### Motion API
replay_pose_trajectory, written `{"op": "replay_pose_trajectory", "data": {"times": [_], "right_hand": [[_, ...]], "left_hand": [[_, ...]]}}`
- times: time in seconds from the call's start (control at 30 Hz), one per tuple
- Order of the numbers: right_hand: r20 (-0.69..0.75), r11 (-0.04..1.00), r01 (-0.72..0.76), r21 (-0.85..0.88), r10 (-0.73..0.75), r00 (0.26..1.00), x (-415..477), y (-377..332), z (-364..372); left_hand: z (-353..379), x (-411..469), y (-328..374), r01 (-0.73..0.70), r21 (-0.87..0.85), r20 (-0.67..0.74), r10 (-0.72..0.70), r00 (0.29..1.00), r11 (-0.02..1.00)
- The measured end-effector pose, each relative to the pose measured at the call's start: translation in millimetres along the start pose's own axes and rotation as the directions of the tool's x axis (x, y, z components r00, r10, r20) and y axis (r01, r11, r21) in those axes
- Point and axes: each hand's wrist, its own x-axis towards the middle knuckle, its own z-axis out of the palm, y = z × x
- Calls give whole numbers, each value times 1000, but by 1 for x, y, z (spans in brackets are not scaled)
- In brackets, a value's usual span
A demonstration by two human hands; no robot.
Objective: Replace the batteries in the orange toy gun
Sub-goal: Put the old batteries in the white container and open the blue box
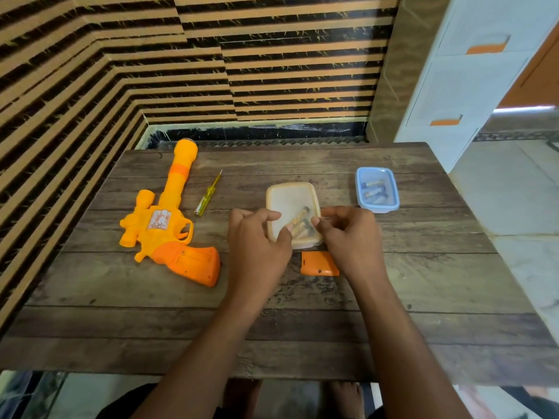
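The orange toy gun (169, 219) lies on its side at the left of the wooden table (272, 328), grip toward me with the battery bay uncovered. Its orange battery cover (319, 264) lies loose below a cream plastic box (292, 196) that holds several batteries (301, 223). My left hand (257, 246) rests at the box's left edge, thumb and fingers pinching at the batteries. My right hand (351, 237) is at the box's right edge, fingertips curled over the rim. Whether either hand grips a battery is unclear.
A yellow-handled screwdriver (207, 195) lies right of the gun's barrel. A blue plastic box (377, 189) with several batteries stands at the back right. A striped wall is behind and to the left, and a white drawer unit (472, 80) stands at the right.
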Motion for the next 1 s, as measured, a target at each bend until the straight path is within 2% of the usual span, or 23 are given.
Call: {"op": "replay_pose_trajectory", "data": {"times": [0.07, 0.17, 0.33, 0.43, 0.5, 0.63, 0.77, 0.9, 1.0], "right_hand": [[-9, 1000, 0, -5, 0, 1000, 0, -1, 2], [-36, 1000, 10, -24, -11, 999, -1, -2, 3], [19, 989, 76, 130, -79, 997, -4, -9, 8], [9, 971, 172, 166, -176, 984, -10, -12, 12], [-15, 955, 234, 185, -235, 972, -13, -13, 12], [-53, 938, 337, 85, -334, 941, -16, -15, 13], [-109, 947, 280, 160, -265, 958, -14, -17, 12], [-169, 945, 249, 210, -216, 962, -14, -17, 10], [-179, 940, 248, 234, -209, 961, -14, -17, 9]], "left_hand": [[3, 6, -1, 98, -41, 30, -97, 995, 994], [8, 20, -1, 342, -163, 122, -325, 938, 926], [0, 27, 10, 384, -285, 168, -349, 922, 878], [-7, 22, 20, 372, -348, 85, -366, 927, 861], [-12, 17, 28, 295, -349, 39, -300, 953, 890], [-18, 6, 40, 166, -268, 94, -146, 985, 949], [-18, 0, 41, 131, -216, 172, -95, 980, 968], [-19, -5, 40, 31, -185, 163, 0, 987, 982], [-17, -6, 40, 29, -154, 183, 0, 983, 988]]}}
